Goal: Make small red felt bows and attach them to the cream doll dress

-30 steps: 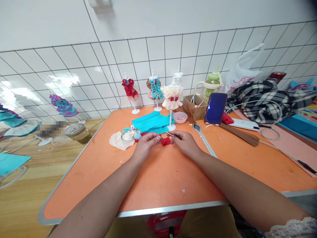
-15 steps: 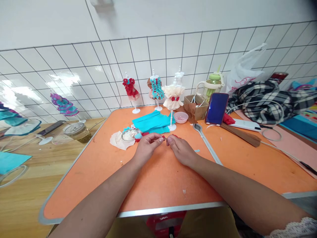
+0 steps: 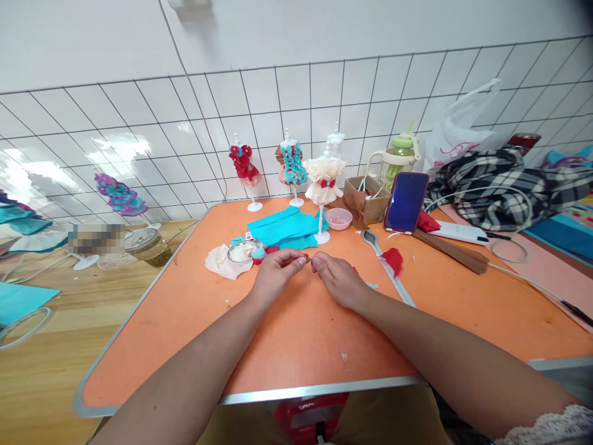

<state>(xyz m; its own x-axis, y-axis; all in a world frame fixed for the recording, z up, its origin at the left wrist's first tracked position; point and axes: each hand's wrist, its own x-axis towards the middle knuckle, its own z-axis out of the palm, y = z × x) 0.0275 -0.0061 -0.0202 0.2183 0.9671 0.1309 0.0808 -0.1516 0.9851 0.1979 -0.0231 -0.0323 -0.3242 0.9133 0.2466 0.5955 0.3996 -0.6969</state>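
My left hand (image 3: 277, 275) pinches a tiny piece of red paper (image 3: 306, 256) between thumb and forefinger over the orange table. Fingertip to fingertip with it, my right hand (image 3: 339, 278) is closed in a pinch too; whatever it holds is too small to make out. Just beyond my hands lie sheets of turquoise crepe paper (image 3: 282, 228). A round clear dish (image 3: 243, 251) rests on cream paper (image 3: 217, 262) at the left. To the right, a torn red paper scrap (image 3: 393, 261) lies across a long grey strip (image 3: 386, 272).
Small dress forms in paper dresses stand behind, the cream one (image 3: 324, 179) nearest. A pink bowl (image 3: 338, 219), a cardboard box (image 3: 370, 201), an upright phone (image 3: 406, 203) and a green-lidded bottle (image 3: 399, 157) are at the back right. A lidded jar (image 3: 148, 244) stands left.
A red paper scrap now lies on the grey strip to the right, where none showed before. My hands have stayed nearly in place, still pinching.
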